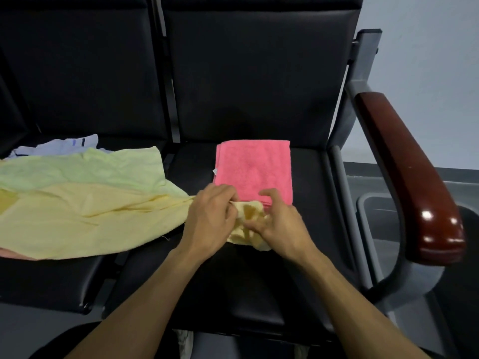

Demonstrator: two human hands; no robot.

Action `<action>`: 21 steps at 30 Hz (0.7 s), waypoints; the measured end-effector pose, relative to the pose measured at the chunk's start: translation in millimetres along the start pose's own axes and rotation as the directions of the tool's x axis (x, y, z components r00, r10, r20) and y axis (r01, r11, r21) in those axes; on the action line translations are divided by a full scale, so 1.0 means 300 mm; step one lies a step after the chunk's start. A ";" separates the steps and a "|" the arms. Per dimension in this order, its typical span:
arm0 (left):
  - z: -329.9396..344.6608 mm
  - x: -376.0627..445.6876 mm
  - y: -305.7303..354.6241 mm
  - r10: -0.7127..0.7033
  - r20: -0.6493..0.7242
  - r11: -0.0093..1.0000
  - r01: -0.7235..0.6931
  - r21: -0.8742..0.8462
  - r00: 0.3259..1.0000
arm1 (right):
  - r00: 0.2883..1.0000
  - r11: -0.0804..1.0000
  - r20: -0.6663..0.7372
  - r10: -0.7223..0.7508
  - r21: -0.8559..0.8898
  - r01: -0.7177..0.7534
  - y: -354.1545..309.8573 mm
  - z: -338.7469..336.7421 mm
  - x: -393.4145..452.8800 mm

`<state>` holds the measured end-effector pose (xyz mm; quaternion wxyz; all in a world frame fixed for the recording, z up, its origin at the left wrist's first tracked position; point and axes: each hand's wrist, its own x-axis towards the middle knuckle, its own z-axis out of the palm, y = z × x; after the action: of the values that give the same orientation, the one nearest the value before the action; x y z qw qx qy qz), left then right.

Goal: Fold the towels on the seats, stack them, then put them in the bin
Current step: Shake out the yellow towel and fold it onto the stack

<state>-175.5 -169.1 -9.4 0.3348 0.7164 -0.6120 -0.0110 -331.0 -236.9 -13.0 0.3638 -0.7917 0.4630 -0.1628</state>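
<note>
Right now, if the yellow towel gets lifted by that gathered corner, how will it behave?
Probably floppy: the yellow towel lies wrinkled and bunches between the left hand and right hand. It looks thin, so likely light. The rest would probably drag across the seat.

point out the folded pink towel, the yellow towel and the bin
folded pink towel [255, 169], head view, middle of its top face
yellow towel [85, 218], head view, spread part on the left seat
bin [375, 206], head view, grey rim beside the armrest
</note>
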 end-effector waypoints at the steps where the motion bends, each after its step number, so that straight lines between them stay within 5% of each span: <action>1: 0.009 -0.002 0.009 0.007 0.034 0.999 -0.005 -0.049 0.999 | 0.995 0.996 0.053 -0.084 0.004 0.084 -0.010 0.016 -0.008; 3: 0.020 -0.002 0.011 0.011 0.118 0.994 0.003 -0.112 0.993 | 0.984 0.984 -0.030 -0.176 -0.024 0.176 -0.023 0.033 -0.011; 7: 0.027 -0.016 -0.021 0.060 0.202 0.996 -0.073 0.057 0.978 | 0.943 0.993 -0.324 -0.077 0.063 0.103 -0.017 -0.009 0.005; 13: -0.031 0.021 -0.056 -0.103 -0.131 0.971 0.128 0.203 0.986 | 0.862 0.990 -0.504 0.052 0.137 0.020 -0.014 -0.049 -0.007; 17: -0.027 0.013 -0.023 -0.153 -0.082 0.987 0.157 0.041 0.985 | 0.989 0.999 -0.146 -0.033 0.025 0.037 0.000 -0.043 -0.008; 19: -0.007 -0.003 0.005 -0.091 0.005 0.995 0.091 -0.029 0.996 | 0.991 0.992 0.044 -0.123 -0.026 0.125 -0.012 0.000 -0.020; 21: 0.002 -0.009 0.015 -0.042 0.038 0.998 0.044 -0.053 0.998 | 0.980 0.979 0.048 -0.191 -0.061 0.194 -0.019 0.031 -0.014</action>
<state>-180.3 -167.2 -8.7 0.3426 0.7198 -0.6018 -0.0478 -324.2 -227.6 -14.7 0.3300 -0.8474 0.3816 -0.1653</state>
